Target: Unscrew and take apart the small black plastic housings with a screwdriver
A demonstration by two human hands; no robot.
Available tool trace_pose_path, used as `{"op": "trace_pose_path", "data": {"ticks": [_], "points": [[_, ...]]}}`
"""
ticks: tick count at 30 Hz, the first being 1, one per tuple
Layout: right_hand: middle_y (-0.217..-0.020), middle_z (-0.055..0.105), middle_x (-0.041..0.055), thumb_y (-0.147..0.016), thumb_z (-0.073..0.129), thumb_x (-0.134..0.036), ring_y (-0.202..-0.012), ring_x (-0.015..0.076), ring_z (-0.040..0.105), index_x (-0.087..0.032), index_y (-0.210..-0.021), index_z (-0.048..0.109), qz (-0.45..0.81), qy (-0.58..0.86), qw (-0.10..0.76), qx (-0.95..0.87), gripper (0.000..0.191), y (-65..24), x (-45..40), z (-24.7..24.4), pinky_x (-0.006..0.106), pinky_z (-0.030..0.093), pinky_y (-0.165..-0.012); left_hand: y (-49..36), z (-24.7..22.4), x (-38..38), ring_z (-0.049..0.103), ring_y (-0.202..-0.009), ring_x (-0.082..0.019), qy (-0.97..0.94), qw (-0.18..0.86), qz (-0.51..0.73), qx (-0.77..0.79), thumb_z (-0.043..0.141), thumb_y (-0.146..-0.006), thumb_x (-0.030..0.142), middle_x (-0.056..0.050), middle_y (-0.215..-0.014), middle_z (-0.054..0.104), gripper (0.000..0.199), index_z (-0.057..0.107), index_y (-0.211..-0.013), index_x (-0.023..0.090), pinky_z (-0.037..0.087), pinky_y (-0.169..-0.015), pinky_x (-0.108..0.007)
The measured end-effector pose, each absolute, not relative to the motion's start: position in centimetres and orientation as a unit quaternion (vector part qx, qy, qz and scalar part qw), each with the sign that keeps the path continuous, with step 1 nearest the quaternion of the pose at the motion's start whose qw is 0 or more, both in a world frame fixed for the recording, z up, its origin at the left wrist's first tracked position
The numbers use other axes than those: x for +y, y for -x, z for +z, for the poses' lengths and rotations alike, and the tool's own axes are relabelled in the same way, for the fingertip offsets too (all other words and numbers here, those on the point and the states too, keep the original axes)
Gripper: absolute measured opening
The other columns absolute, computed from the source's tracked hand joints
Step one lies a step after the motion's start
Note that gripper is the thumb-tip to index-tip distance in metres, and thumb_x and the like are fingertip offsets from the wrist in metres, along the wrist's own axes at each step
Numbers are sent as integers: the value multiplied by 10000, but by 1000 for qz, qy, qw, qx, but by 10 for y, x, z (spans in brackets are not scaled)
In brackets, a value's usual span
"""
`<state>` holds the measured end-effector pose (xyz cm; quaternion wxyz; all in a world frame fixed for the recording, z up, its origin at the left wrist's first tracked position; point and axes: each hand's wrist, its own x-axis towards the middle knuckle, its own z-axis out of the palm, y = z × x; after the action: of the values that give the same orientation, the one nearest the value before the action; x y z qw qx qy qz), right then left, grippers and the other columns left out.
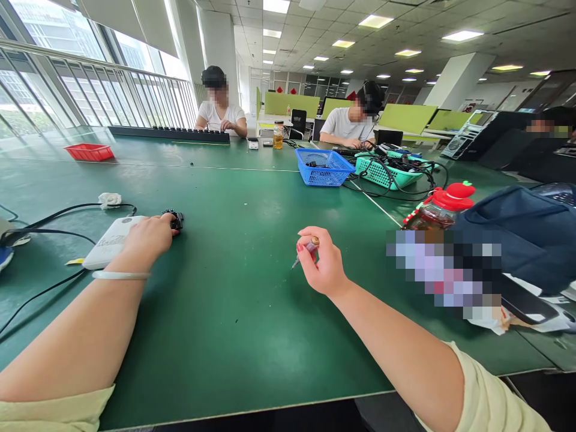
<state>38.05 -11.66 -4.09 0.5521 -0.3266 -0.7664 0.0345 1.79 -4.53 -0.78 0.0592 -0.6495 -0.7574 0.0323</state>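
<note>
Screwdriver (313,243), by its look, gripped in right hand (320,264), in from near edge of desk (234,348); tip angled down-left over bare surface. Fingertip hold probably for fine control. Left hand (148,237) lies across white box (104,249) toward left edge, fingers at small black part (179,222) just beyond it; can't tell if pinched or only touched. Possibly steadying it. Black cables (27,230) run to left edge, could snag. Dark blue bag (517,234) and red-lidded bottle (438,213) crowd right edge. Farther: blue basket (323,174), cable-filled green basket (382,174); red tray (89,153) toward far left corner. Co-workers (227,114) at far edge.
</note>
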Motion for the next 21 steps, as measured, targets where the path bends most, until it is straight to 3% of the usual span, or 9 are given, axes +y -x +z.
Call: {"op": "trace_pose_path", "data": {"ticks": [4,11,17,21], "points": [[-693,599,-58,-903,474,-136,-470,82,470,-250,-1108,445,33,325,553,-766,236,-380,-117,-41,209,440,-495,-18,-8,-45,560,-1161,-366,653,58,33,-754,363,-981,342,-209,-1252,640,451,500,-1355,131,433,-852,-402],[-696,603,-56,-904,472,-144,-461,87,468,-250,-1103,447,40,330,549,-767,227,-381,-117,-40,217,440,-498,-15,-14,-47,597,-1074,-368,674,38,46,-736,353,-982,402,-223,-1170,676,481,541,-1302,96,449,-824,-406],[-698,600,-62,-897,482,-132,-464,82,462,-256,-1108,447,39,323,551,-768,247,-380,-117,-41,208,435,-496,-37,-10,-53,643,-995,-364,692,54,50,-718,381,-947,253,-239,-1104,700,414,585,-1268,90,455,-798,-417],[-686,585,-69,-900,485,-128,-463,81,457,-259,-1105,451,34,324,558,-763,246,-379,-117,-40,204,427,-486,-87,-14,-67,641,-1033,-331,751,63,38,-656,434,-959,354,-159,-1023,724,347,667,-1162,197,447,-848,-395]]}}
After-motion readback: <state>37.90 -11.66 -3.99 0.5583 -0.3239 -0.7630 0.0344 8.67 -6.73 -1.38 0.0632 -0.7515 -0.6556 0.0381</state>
